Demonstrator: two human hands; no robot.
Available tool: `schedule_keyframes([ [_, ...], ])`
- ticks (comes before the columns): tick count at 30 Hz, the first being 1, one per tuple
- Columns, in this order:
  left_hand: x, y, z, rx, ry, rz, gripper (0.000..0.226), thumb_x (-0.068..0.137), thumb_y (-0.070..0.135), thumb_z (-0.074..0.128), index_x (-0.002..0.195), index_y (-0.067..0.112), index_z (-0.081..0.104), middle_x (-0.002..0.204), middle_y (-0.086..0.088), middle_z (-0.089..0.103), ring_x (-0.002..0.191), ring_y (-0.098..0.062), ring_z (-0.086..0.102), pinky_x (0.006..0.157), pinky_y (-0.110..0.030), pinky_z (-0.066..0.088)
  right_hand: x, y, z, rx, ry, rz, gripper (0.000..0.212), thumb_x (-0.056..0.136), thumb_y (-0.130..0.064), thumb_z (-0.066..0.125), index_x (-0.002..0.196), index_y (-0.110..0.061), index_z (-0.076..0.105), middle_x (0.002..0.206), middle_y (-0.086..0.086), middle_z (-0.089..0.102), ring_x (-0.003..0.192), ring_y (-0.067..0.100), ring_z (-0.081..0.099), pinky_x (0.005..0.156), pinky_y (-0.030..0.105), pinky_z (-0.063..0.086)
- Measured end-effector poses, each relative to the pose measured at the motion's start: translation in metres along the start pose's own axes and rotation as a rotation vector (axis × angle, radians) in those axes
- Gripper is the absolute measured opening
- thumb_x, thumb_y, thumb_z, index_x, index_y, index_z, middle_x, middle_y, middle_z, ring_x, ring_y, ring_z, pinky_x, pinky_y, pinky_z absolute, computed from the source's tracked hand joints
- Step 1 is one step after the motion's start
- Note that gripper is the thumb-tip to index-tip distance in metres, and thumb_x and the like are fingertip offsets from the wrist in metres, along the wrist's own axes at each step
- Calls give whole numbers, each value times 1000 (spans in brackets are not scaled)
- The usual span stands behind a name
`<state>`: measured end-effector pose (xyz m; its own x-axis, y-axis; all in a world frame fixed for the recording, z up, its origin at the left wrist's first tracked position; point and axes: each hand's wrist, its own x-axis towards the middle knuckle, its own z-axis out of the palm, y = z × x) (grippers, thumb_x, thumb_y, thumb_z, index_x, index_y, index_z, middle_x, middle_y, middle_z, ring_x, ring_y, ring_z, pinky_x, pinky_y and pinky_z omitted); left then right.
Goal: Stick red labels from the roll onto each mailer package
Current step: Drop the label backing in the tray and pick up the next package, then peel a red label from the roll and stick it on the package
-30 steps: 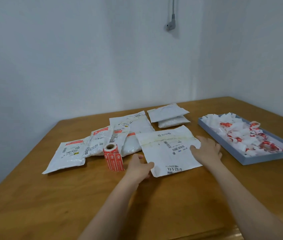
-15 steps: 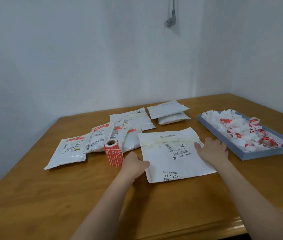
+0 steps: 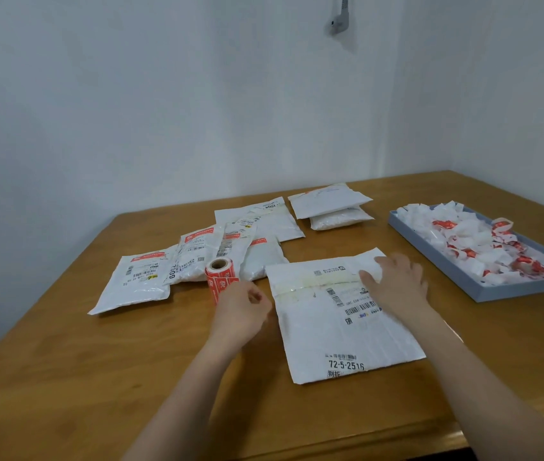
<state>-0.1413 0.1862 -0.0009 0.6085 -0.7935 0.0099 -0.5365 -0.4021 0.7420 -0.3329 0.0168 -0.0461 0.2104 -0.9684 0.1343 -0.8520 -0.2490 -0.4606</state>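
A large white mailer (image 3: 327, 331) lies flat in front of me, with no red label showing on its face. My right hand (image 3: 398, 284) rests flat on its upper right part, fingers spread. My left hand (image 3: 240, 314) is off the mailer's left edge, its fingers loosely curled with nothing seen in them. It sits just in front of the red label roll (image 3: 220, 269) and hides the end of the roll's hanging strip. Behind the roll, several overlapping mailers (image 3: 197, 251) carry red labels. Two more white mailers (image 3: 327, 201) are stacked at the back.
A grey-blue tray (image 3: 483, 289) on the right holds a heap of white and red backing scraps (image 3: 463, 242). The wooden table (image 3: 64, 377) meets white walls at the back and right. Its front edge runs close below my forearms.
The large mailer has slid nearer to me. My left hand let go of its left edge and moved toward the label roll. My right hand stayed flat on the mailer.
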Motion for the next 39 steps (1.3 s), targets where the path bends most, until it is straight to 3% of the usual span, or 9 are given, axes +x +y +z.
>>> schedule_keyframes([
  [3, 5, -12, -2, -132, 441, 204, 9, 91, 11, 57, 96, 17, 61, 69, 3, 55, 65, -15, 56, 55, -28, 45, -2, -13, 12, -7, -68, -124, 57, 94, -59, 38, 145, -36, 34, 160, -3, 10, 145, 29, 6, 115, 53, 7],
  [7, 23, -38, -3, -170, 725, 251, 25, 90, 6, 55, 110, 20, 56, 110, 2, 41, 106, -16, 45, 80, -27, 39, -8, -33, 27, -65, -152, -235, 59, 91, -69, 29, 146, -47, 26, 161, -10, 8, 148, 26, 3, 116, 55, -1],
  [11, 37, -57, -6, -194, 614, 187, 38, 93, -2, 46, 121, 20, 59, 139, -3, 31, 130, -16, 28, 96, -23, 28, -12, -51, 30, -145, -228, -235, 61, 89, -72, 25, 145, -47, 26, 158, -11, 20, 145, 27, 12, 115, 57, 6],
  [15, 46, -67, -9, -212, 505, 227, 47, 90, -10, 39, 113, 24, 63, 145, 1, 36, 136, -15, 27, 104, -22, 25, -14, -67, 29, -189, -256, -204, 62, 91, -70, 28, 147, -43, 24, 159, -4, 16, 144, 29, 11, 114, 56, 8],
  [19, 56, -76, -7, -190, 478, 274, 48, 88, -9, 40, 111, 24, 65, 141, -1, 43, 134, -17, 33, 111, -41, 33, -20, -95, 24, 3, -139, -314, 54, 94, -52, 47, 143, -33, 36, 153, -2, 27, 141, 23, 15, 113, 46, 17],
  [23, 57, -82, -3, -177, 504, 363, 45, 84, -5, 40, 114, 14, 67, 135, -3, 52, 130, -17, 41, 103, -10, 24, -30, -132, 24, 218, -117, -559, 35, 93, -41, 56, 126, -29, 58, 134, -7, 52, 129, 15, 34, 103, 29, 26],
  [28, 61, -90, -7, -171, 498, 499, 46, 77, 10, 38, 110, 14, 69, 128, 4, 58, 123, -15, 49, 105, -37, 37, -34, -159, 42, 310, -170, -622, 31, 85, -45, 67, 112, -31, 68, 119, -6, 57, 118, 13, 39, 100, 32, 35],
  [32, 66, -93, -9, -135, 454, 600, 40, 81, 20, 41, 108, 15, 70, 122, 5, 63, 121, -16, 54, 100, -55, 41, -35, -162, 57, 398, -134, -651, 17, 86, -34, 69, 101, -26, 73, 100, -6, 60, 103, 10, 42, 84, 12, 32],
  [39, 69, -87, -8, -211, 374, 623, 23, 88, 26, 49, 99, 22, 68, 112, 13, 64, 116, -8, 55, 98, -52, 43, -30, -151, 53, 483, -96, -568, 7, 91, -27, 63, 96, -28, 69, 86, -20, 59, 95, 1, 46, 78, 5, 31],
])
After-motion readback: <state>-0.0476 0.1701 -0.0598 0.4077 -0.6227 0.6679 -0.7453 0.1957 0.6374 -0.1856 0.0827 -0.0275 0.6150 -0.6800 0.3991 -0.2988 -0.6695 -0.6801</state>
